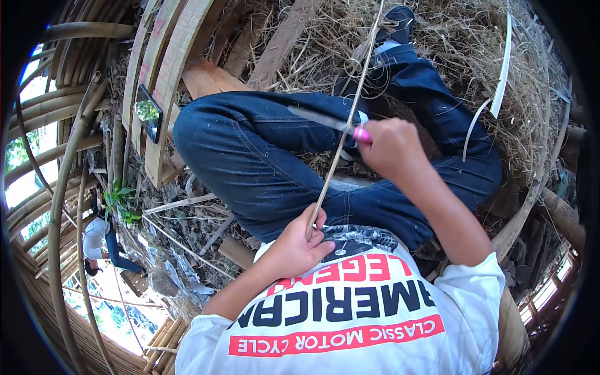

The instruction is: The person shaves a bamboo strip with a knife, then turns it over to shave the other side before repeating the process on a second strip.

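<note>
A long thin bamboo strip runs from my lap up past the top edge of the view. My left hand is closed round its lower end, close to my shirt. In my right hand is a knife with a pink handle, its fingers wrapped round that handle. The blade, slightly blurred, points left and crosses the strip at about mid-length. My legs in blue jeans are folded beneath the strip.
Wooden planks with a phone on them stand at the upper left. Dry shavings cover the ground at the upper right. Bamboo poles curve along both sides. Another person is at the far left.
</note>
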Motion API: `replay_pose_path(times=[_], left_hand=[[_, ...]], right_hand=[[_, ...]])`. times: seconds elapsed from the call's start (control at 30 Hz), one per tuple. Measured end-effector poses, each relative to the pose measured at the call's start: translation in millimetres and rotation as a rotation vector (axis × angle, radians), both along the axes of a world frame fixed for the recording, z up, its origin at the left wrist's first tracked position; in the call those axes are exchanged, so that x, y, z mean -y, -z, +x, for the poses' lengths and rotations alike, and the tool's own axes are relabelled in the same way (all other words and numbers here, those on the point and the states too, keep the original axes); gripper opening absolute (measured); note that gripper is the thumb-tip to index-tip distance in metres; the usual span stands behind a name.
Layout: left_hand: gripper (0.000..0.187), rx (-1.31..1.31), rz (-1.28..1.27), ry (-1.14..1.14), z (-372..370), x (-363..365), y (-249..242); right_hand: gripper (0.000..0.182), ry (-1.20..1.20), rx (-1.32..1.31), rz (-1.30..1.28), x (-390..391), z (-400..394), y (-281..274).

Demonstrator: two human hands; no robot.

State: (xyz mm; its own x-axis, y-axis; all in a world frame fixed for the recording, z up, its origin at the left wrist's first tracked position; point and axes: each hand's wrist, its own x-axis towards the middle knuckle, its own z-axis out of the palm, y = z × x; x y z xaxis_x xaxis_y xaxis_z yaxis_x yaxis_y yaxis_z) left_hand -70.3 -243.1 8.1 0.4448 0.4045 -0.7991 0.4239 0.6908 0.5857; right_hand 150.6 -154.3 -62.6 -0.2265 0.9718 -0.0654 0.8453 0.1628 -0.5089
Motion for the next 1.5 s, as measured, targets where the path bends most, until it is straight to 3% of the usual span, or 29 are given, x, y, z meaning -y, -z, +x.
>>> replay_pose_path(times=[0.07, 0.13, 0.33, 0.4, 0.43, 0.67, 0.73, 0.77, 0.93, 1.0, 1.1, 1.27, 1.4, 1.5], left_hand=[[0.038, -0.019, 0.033, -0.004, 4, 2, -1], [0.032, -0.02, 0.065, -0.05, 6, -1, -4], [0.032, -0.007, 0.024, -0.043, 2, -1, -2], [0.033, 0.001, 0.02, -0.057, 4, -2, -3], [0.033, 0.011, 0.027, -0.068, 5, -3, -5], [0.034, 0.043, -0.022, -0.032, 2, -3, -2], [0.034, 0.031, 0.029, -0.061, 3, -1, -1], [0.034, 0.023, 0.033, -0.05, 2, -1, -1], [0.034, 0.05, 0.001, -0.045, -1, -6, 0], [0.034, 0.042, -0.034, -0.062, 1, -5, 0], [0.035, 0.101, -0.024, -0.117, 1, -4, 0], [0.036, 0.185, -0.022, -0.06, -4, -10, 2], [0.038, 0.356, -0.257, -0.188, -5, -18, 9], [0.041, 0.428, -0.37, -0.25, -9, -20, 9]], right_hand=[[0.025, -0.009, -0.041, -0.01, -5, 7, 6], [0.025, 0.23, 0.022, 0.008, -25, 22, 23], [0.025, 0.001, -0.052, -0.111, -3, 0, 5], [0.026, 0.168, 0.005, 0.014, -20, 15, 26], [0.028, 0.258, 0.029, -0.085, -32, 25, 23], [0.023, -0.047, -0.034, -0.088, 1, 0, 0], [0.026, 0.201, 0.1, -0.05, -24, 16, 20], [0.03, 0.266, 0.074, -0.183, -40, 28, 16], [0.027, 0.012, -0.028, -0.18, -7, 3, 2], [0.027, 0.027, -0.101, -0.175, -6, 5, 12], [0.03, 0.339, -0.069, -0.175, -31, 28, 24], [0.032, 0.409, -0.574, -0.138, -12, 35, 5], [0.03, 0.613, -1.082, -0.444, 18, 17, 4], [0.031, 0.61, -1.15, -0.481, 30, 10, 1]])
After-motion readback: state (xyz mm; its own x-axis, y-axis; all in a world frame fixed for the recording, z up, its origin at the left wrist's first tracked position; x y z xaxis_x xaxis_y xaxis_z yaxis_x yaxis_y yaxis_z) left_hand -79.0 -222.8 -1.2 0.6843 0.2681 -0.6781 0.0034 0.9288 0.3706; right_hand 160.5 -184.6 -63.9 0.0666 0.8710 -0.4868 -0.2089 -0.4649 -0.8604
